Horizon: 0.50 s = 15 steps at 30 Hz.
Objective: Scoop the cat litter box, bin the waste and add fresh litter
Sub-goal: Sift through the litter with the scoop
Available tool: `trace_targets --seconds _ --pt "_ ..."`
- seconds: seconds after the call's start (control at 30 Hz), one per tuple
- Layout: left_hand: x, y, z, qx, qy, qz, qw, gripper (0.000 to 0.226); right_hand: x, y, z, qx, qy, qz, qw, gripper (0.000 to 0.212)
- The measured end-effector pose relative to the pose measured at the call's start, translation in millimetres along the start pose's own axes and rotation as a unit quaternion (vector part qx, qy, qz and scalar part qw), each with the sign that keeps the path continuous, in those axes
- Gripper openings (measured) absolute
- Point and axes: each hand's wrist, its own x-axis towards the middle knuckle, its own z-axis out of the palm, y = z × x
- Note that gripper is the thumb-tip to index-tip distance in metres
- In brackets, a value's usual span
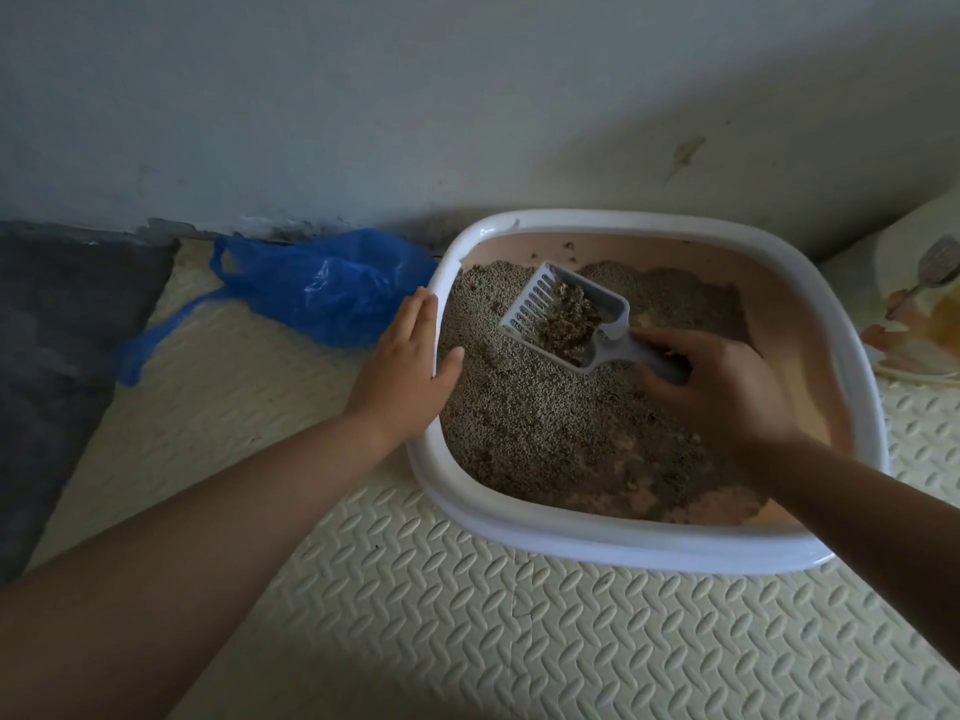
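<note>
Right hand (722,392) fingers curl tight on the scoop (566,319) handle, clump in its bowl, above litter (540,423). Left hand (410,371) lies flat, fingers together, on the box (571,537) rim at 9 o'clock; bag (322,283) beyond at 10.

A corner of a lived-in home, at floor level: cream interlocking foam mats (467,615) with an embossed leaf pattern cover the floor up to a scuffed, stained painted wall (467,96). A white-rimmed cat litter box (571,532) filled with grey granules sits on the mats against the wall, a crumpled blue plastic bag (322,288) just beside it on the left. A dark grey cloth (62,314) lies at far left.
</note>
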Motion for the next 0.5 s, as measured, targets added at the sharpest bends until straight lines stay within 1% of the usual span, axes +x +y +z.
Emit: trace_targets --seconds 0.07,0.13,0.27,0.37,0.5 --pt "8 -6 -7 -0.004 0.023 -0.001 1.0 0.066 4 -2 5 0.012 0.004 0.0 1.0 0.038" --pt "17 -16 -14 0.016 0.039 -0.014 0.999 0.066 8 -4 9 0.029 0.01 0.002 1.0 0.037" --pt "33 -46 -26 0.133 0.062 -0.029 0.989 0.071 12 -8 13 0.037 0.014 0.009 0.999 0.037" --pt "40 -61 -31 0.183 0.038 -0.028 0.982 0.075 14 -12 12 0.035 0.01 0.012 0.999 0.037" --pt "50 -63 -27 0.233 -0.009 -0.022 0.972 0.076 11 -17 8 0.028 0.015 0.004 0.999 0.038"
